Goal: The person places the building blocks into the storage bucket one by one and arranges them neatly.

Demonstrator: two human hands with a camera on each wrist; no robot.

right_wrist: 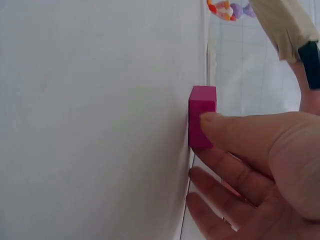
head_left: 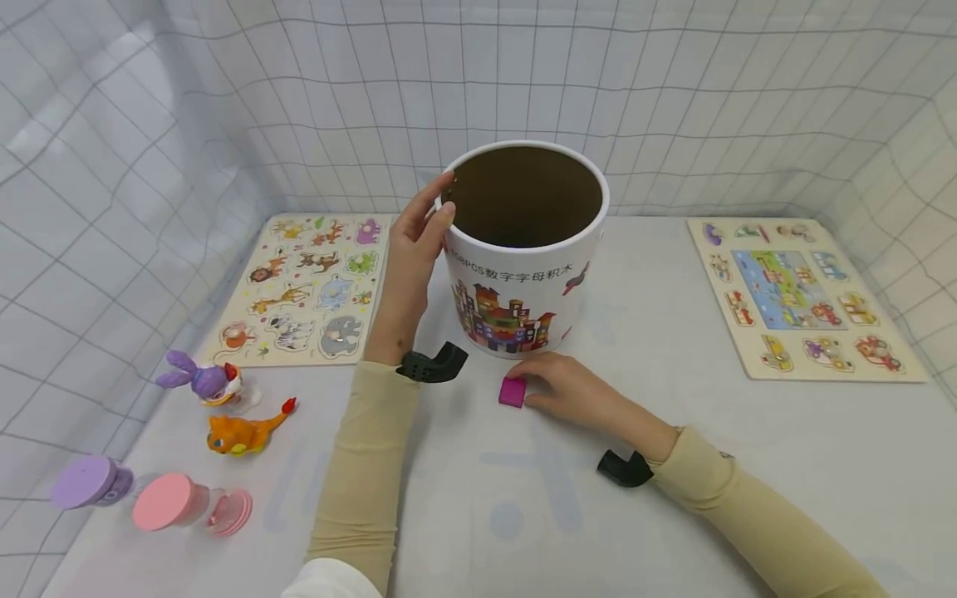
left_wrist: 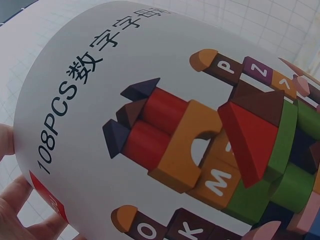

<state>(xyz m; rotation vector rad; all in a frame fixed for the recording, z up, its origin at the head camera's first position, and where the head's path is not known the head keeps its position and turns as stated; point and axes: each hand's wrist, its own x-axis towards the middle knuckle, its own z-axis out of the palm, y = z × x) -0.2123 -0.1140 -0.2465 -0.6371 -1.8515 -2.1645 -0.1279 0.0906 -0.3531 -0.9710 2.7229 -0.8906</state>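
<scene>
A large white bucket (head_left: pixel 516 303) stands upright in the middle of the table, printed with coloured building blocks and black lettering. My left hand (head_left: pixel 413 249) rests on its left side, thumb and forefinger at the rim. In the left wrist view, spread fingers (left_wrist: pixel 17 200) touch the bucket's printed wall (left_wrist: pixel 95 145). Low in front of the bucket, my right hand (head_left: pixel 571 390) pinches a small magenta block (head_left: pixel 512 392). The right wrist view shows the thumb across one face of the block (right_wrist: pixel 202 100). Shadow hides the bucket's bottom.
An animal puzzle board (head_left: pixel 314 291) lies to the left, a vehicle puzzle board (head_left: pixel 800 299) to the right. At the left edge are a purple rabbit figure (head_left: pixel 205 380), an orange creature figure (head_left: pixel 242 433), a purple-lidded cup (head_left: pixel 85 482) and a pink-lidded one (head_left: pixel 170 501).
</scene>
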